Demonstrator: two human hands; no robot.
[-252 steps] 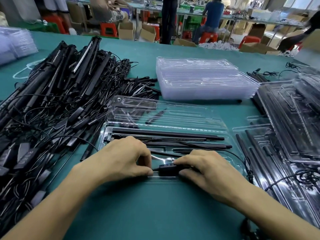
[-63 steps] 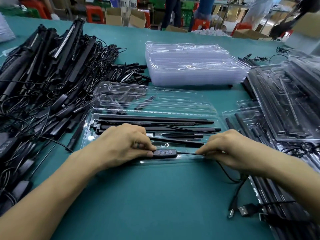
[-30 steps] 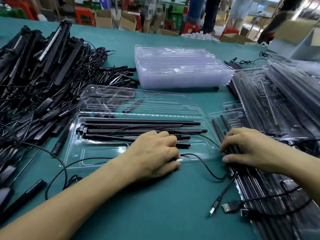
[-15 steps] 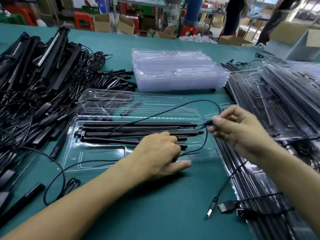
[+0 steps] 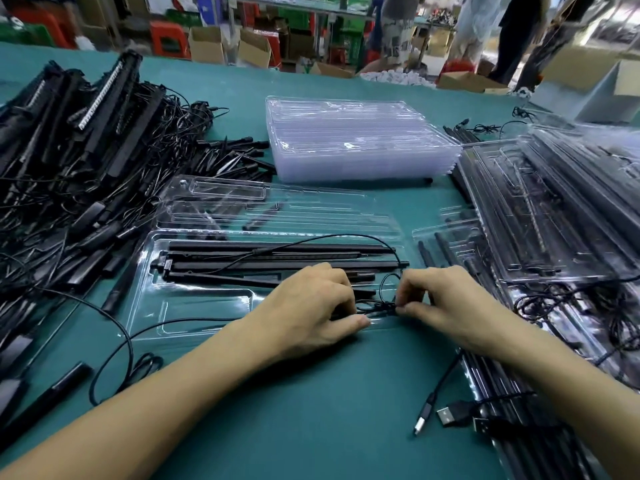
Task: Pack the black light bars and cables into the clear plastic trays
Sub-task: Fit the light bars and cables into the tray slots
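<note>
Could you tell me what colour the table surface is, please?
The table surface is teal green, clearest in the head view.

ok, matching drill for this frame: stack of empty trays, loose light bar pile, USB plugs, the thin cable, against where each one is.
Things
1. stack of empty clear trays
2. pile of loose light bars
3. USB plugs
4. thin black cable

Places
A. held between left hand and right hand, at the near edge of the open tray
B. left side of the table
C. far centre, beyond the open tray
D. near right, beside the right forearm

Pairs: 1-C, 2-B, 3-D, 4-A
</note>
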